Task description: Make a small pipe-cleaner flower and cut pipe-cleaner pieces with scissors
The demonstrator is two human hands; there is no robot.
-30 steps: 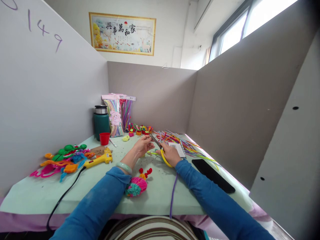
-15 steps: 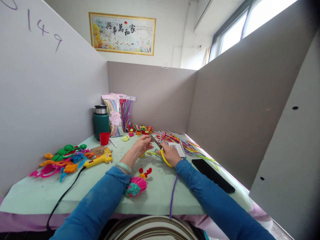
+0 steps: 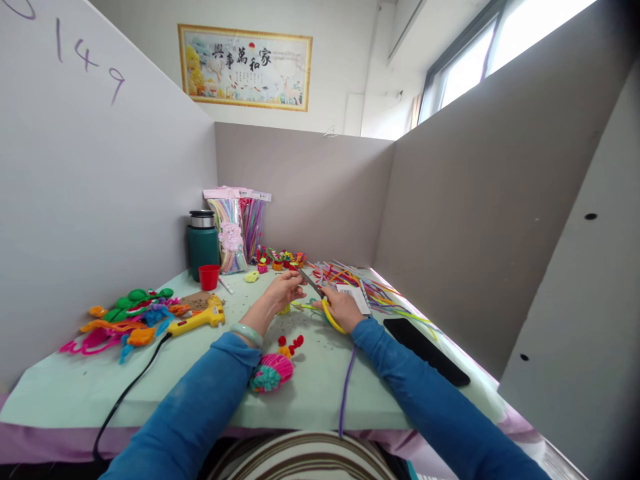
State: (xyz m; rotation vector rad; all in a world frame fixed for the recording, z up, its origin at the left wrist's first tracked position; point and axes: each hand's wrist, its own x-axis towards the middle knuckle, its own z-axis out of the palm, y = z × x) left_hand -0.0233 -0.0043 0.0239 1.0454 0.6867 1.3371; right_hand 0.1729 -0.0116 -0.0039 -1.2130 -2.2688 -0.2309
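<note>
My right hand [image 3: 341, 309] is closed around the yellow handles of a pair of scissors [image 3: 313, 284], whose blades point up and left. Their tips reach the fingers of my left hand [image 3: 284, 291]. That hand is pinched, and what it holds is too small to make out. From beneath my right wrist a purple pipe cleaner [image 3: 347, 393] runs down to the table's front edge. Nearer me, by my left forearm, lies a pink and teal pipe-cleaner figure [image 3: 273, 372] with red and orange bits on top.
A yellow glue gun [image 3: 197, 321] with a black cord lies left, beside a heap of colored pipe-cleaner pieces [image 3: 140, 317]. Behind stand a red cup [image 3: 209, 277], a green bottle [image 3: 203, 248] and bagged pipe cleaners [image 3: 231, 230]. Loose pipe cleaners [image 3: 385, 293] and a black phone-like slab [image 3: 426, 351] lie right.
Both hands stay almost in place. The fingers of my left hand have shifted very slightly at the scissor tips.
</note>
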